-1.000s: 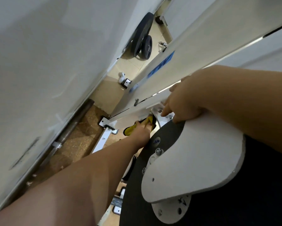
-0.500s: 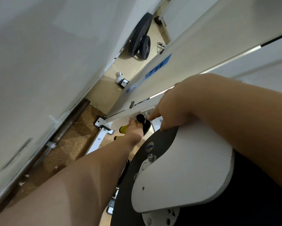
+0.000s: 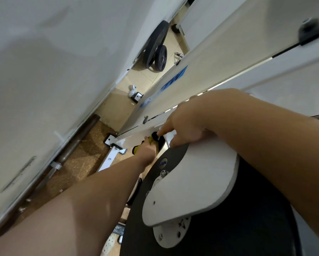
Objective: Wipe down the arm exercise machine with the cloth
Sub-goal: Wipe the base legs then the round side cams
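I look down along the arm exercise machine: a white slanted frame beam (image 3: 201,71) with a blue label, a white plate (image 3: 192,182) and a black disc (image 3: 166,163) below it. My left hand (image 3: 145,150) reaches deep under the beam and grips a yellow cloth (image 3: 136,149) against the machine near a black knob (image 3: 154,135). My right hand (image 3: 188,124) holds the top edge of the white plate, its fingers curled over it and one fingertip by the knob.
Two black weight plates (image 3: 156,47) lean on the wall at the back. A barbell (image 3: 70,146) lies along the white wall at left on the speckled floor. A white floor bracket (image 3: 110,157) and small white fittings (image 3: 132,92) sit on the floor below.
The view has shifted. My left hand with the cloth has moved a little under the beam by the knob. My right hand keeps its hold on the plate's edge.
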